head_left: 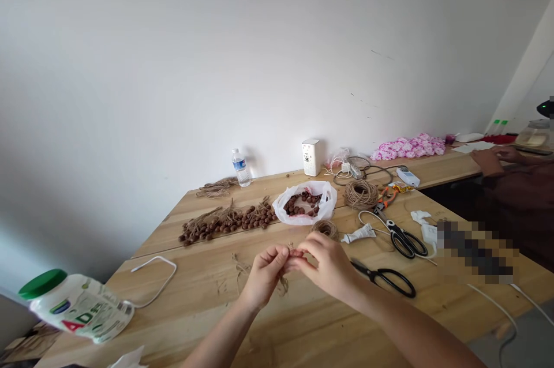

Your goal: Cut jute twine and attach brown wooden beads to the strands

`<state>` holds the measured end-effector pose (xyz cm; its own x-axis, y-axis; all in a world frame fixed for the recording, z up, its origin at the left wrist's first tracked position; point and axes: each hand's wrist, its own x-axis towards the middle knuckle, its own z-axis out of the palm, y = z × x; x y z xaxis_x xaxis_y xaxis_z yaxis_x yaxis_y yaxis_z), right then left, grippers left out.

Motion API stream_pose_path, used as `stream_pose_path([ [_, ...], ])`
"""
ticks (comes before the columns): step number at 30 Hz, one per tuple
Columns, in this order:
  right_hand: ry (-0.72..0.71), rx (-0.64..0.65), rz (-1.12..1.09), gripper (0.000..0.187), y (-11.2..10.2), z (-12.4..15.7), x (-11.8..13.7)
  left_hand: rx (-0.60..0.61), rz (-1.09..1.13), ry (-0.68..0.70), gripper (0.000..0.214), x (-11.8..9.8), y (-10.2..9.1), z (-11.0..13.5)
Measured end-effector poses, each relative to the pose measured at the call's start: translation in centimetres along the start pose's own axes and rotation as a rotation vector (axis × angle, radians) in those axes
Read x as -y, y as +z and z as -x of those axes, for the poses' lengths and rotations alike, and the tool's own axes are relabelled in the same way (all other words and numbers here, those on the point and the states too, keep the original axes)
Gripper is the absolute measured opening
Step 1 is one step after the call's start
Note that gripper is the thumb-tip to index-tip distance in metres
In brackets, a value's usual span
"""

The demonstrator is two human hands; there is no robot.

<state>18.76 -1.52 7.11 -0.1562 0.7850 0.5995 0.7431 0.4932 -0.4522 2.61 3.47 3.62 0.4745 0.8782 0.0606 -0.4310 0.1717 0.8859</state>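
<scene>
Over the worktop (pixel 173 299), nearer us than the white bag (pixel 328 201), our left hand (pixel 266 271) and right hand (pixel 326 260) meet, fingertips pinched closed on brown twine (pixel 283 286); we judge strand-working underway, the next move calling for steady tension.

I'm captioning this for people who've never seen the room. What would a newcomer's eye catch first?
Probably the white jar with its green lid at the near left of the wooden table, then the pink-and-white heap by the wall at the right. Nearer the middle, the left hand and right hand meet in front of a white plastic bag holding round brown pieces.
</scene>
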Motion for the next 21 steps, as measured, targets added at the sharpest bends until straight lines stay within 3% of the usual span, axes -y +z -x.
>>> stream_pose_path([
  [6,0.017,-0.051,0.012,0.011,1.8,-1.0,-0.2,-0.086,-0.068,0.088,0.023,0.5,-0.1,-0.1],
  [10,0.067,-0.101,-0.213,0.009,2.0,-1.2,-0.7,-0.090,-0.059,0.090,0.024,0.6,0.3,-0.1],
  [16,0.318,0.029,-0.612,0.010,2.2,-1.9,-0.8,-0.030,-0.092,0.066,0.025,0.6,0.4,0.1],
  [21,0.328,0.035,-0.631,0.011,2.4,-2.0,-1.1,0.030,-0.097,0.032,0.030,0.2,0.4,0.1],
])
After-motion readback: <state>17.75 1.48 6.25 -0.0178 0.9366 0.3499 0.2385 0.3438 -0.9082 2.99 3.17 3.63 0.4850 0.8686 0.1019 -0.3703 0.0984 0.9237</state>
